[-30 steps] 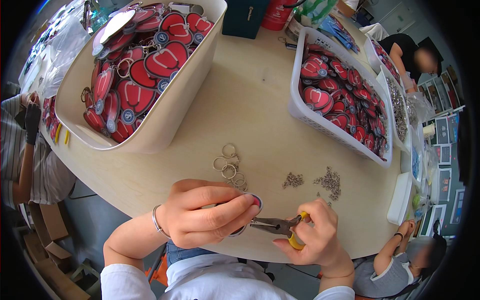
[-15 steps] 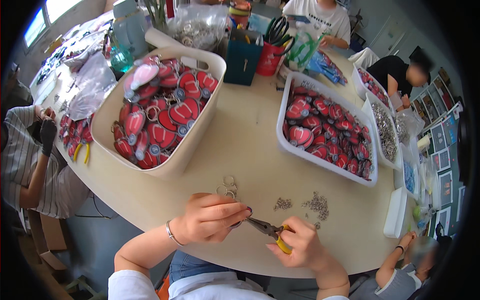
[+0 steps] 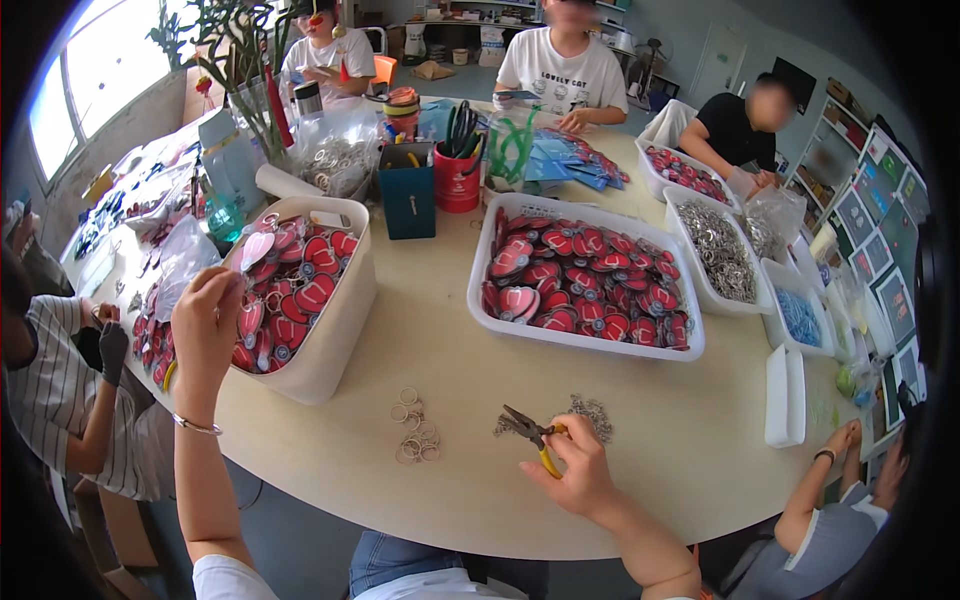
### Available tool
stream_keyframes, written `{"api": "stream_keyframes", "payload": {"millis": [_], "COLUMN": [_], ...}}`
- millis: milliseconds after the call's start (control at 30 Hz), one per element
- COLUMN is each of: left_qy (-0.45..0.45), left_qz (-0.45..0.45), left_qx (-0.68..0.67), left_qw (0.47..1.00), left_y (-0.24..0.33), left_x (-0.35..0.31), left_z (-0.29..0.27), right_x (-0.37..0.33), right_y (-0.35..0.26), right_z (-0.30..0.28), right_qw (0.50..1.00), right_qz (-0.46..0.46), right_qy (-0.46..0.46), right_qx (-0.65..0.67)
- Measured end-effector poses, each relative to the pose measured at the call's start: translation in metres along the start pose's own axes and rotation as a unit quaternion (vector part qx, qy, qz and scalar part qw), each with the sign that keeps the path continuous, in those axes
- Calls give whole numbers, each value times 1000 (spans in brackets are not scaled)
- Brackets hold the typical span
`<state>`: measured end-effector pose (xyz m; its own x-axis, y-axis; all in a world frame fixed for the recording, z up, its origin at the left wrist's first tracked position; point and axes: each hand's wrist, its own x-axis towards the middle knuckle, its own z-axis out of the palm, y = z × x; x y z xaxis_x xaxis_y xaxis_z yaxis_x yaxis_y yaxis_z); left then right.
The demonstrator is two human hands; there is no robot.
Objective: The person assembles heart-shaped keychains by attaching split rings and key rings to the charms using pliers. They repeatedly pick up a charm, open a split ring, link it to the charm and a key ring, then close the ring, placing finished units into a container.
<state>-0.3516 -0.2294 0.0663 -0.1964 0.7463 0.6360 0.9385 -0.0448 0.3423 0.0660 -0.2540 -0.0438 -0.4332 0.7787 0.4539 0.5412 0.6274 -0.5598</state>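
Red charms (image 3: 313, 293): left hand (image 3: 206, 318) was moved to cream bin (image 3: 345, 325), grip indiscernible; pliers (image 3: 537, 432) are held in right hand (image 3: 580, 468), use apparently paused.

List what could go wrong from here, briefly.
The pliers in the right hand sit close to the small metal parts; a dip might scatter them.
The cream bin is heaped with red tags, so the left hand beside it could dislodge some.
The metal rings lie loose on the table; a brush might spread them.
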Motion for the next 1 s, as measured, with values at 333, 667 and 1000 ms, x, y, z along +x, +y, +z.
{"api": "stream_keyframes", "payload": {"millis": [333, 667, 1000], "left_qy": [-52, -243, -324], "left_qz": [147, 199, -128], "left_qx": [31, -77, -500], "left_qw": [987, 946, 793], "left_y": [116, 211, 213], "left_x": [7, 40, 10], "left_z": [42, 253, 167], "right_x": [-8, -3, 3], "right_y": [22, 29, 63], "right_z": [8, 11, -7], "right_qw": [995, 941, 966], "right_qz": [15, 138, 207], "right_qy": [99, 231, 141], "right_qx": [13, 204, 57]}}
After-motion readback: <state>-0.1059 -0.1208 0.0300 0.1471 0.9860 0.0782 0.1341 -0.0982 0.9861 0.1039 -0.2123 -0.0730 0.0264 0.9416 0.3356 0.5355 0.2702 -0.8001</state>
